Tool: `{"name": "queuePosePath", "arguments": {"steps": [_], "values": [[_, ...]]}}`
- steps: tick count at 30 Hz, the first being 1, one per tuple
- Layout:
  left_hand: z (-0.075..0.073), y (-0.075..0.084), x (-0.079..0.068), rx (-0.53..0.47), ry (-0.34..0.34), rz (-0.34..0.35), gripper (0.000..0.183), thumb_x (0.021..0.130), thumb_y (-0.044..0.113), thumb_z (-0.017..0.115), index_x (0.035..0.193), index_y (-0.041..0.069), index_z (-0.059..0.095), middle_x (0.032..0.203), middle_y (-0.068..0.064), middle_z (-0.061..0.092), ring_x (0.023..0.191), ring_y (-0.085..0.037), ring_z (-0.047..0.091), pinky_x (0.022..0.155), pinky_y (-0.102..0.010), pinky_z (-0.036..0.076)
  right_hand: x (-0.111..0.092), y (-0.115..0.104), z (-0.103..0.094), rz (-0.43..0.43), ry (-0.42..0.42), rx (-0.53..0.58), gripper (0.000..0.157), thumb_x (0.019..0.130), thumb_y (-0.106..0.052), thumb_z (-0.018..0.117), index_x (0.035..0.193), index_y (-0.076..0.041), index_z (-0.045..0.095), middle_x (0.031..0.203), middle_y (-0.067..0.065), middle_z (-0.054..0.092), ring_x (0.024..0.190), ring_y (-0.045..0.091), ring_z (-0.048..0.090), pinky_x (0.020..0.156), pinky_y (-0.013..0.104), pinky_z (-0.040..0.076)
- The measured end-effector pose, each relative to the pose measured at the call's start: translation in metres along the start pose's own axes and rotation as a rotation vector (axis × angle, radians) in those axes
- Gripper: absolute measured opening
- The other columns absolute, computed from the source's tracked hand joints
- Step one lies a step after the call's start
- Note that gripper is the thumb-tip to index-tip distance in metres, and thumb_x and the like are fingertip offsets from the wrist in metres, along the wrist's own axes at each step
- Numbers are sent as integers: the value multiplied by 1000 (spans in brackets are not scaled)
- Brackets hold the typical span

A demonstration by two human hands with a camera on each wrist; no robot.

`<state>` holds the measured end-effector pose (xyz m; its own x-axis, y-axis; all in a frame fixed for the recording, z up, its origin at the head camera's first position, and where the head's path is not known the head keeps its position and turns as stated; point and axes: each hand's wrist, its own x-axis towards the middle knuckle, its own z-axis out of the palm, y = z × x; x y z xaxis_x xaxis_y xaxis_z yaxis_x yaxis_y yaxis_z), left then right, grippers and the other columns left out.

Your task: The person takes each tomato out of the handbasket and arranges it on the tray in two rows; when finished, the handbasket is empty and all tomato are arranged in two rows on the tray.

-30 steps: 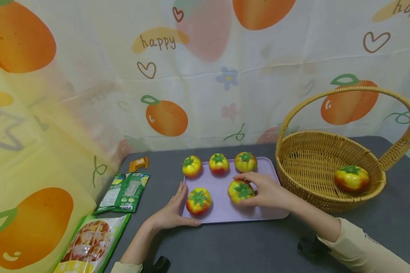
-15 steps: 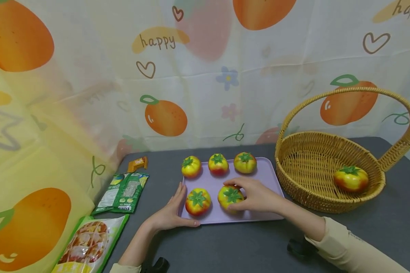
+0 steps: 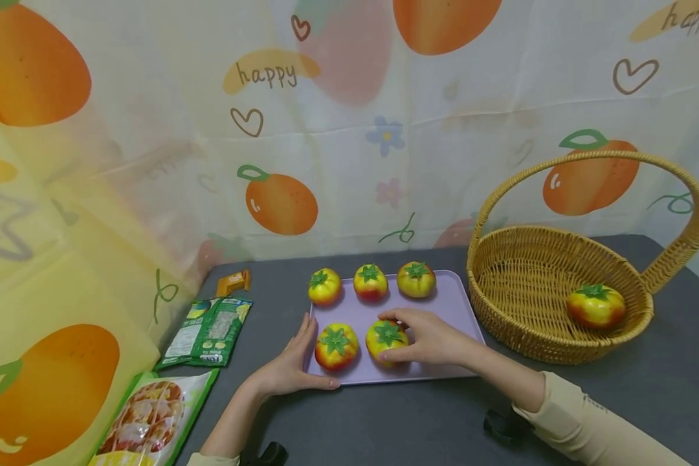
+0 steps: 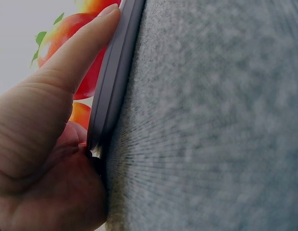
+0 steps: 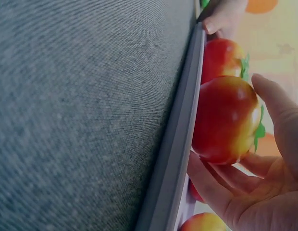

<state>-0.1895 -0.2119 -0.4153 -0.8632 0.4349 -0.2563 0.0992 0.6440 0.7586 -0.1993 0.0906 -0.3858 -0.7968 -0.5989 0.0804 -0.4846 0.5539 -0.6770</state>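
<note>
In the head view my right hand (image 3: 425, 338) curls its fingers and thumb round a glossy yellow-and-red tomato (image 3: 387, 342) with a green star-shaped top. This tomato rests on the lilac tray (image 3: 443, 362). The right wrist view shows the same tomato (image 5: 226, 120) between thumb and fingers, low beside the tray's rim (image 5: 180, 144). My left hand (image 3: 288, 366) lies with extended fingers along the tray's left end, its thumb on the front rim. Another tomato (image 3: 336, 347) sits just inside that hand. Three more, including one yellow tomato (image 3: 325, 287), line the back.
A wicker basket (image 3: 536, 336) with a tall handle stands right of the tray, one tomato (image 3: 596, 305) inside. Along the left lie a small orange packet (image 3: 233, 283), a green snack bag (image 3: 206, 331) and a larger food bag (image 3: 154, 417). A printed cloth (image 3: 338, 162) hangs behind.
My right hand has slid left along the tray with its tomato, which now stands close to the front-left tomato. The left hand has kept its place at the tray's end.
</note>
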Motion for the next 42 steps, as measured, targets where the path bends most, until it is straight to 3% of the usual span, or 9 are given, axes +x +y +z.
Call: {"name": "queuePosePath", "arguments": {"steps": [12, 19, 24, 31, 37, 42], "values": [[0, 0, -1, -14, -2, -4, 122, 75, 43, 83, 157, 11, -1, 161, -13, -18, 145, -43, -9, 111, -64, -3, -7, 1, -5, 45, -10, 44, 72, 82, -47, 75, 136, -6, 53, 131, 9, 58, 112, 23, 60, 91, 42, 50], [-1, 0, 0, -12, -5, -5, 122, 75, 43, 83, 157, 11, -2, 161, -13, -19, 145, -44, -10, 110, -66, -3, -22, -1, -26, 66, 30, 132, 70, 83, -42, 77, 138, -7, 51, 137, 16, 53, 119, 32, 55, 84, 37, 55], [-1, 1, -1, -8, -5, -13, 121, 75, 43, 83, 157, 11, -1, 161, -13, -18, 144, -45, -9, 110, -65, -2, -38, -5, -44, 87, 77, 135, 69, 82, -41, 78, 137, -10, 52, 133, 11, 55, 119, 33, 55, 82, 35, 55], [0, 1, 1, -4, -6, -10, 121, 75, 43, 83, 157, 10, 0, 161, -14, -18, 144, -46, -8, 110, -65, -2, -70, 0, -84, 94, 203, 20, 63, 84, -41, 76, 136, -13, 54, 131, 10, 56, 115, 29, 58, 78, 33, 56], [0, 0, 2, 4, -2, 3, 122, 75, 43, 83, 157, 9, -1, 160, -15, -19, 145, -43, -10, 111, -64, -4, -104, 11, -123, 130, 306, -142, 58, 87, -36, 74, 136, -13, 54, 128, 12, 59, 115, 33, 57, 79, 44, 55], [0, 0, 1, -1, -4, 4, 123, 74, 43, 83, 156, 8, -1, 160, -16, -19, 145, -43, -11, 110, -64, -5, -127, 31, -143, 196, 323, -258, 61, 87, -38, 74, 138, -12, 53, 130, 16, 57, 117, 37, 55, 83, 59, 47]]}}
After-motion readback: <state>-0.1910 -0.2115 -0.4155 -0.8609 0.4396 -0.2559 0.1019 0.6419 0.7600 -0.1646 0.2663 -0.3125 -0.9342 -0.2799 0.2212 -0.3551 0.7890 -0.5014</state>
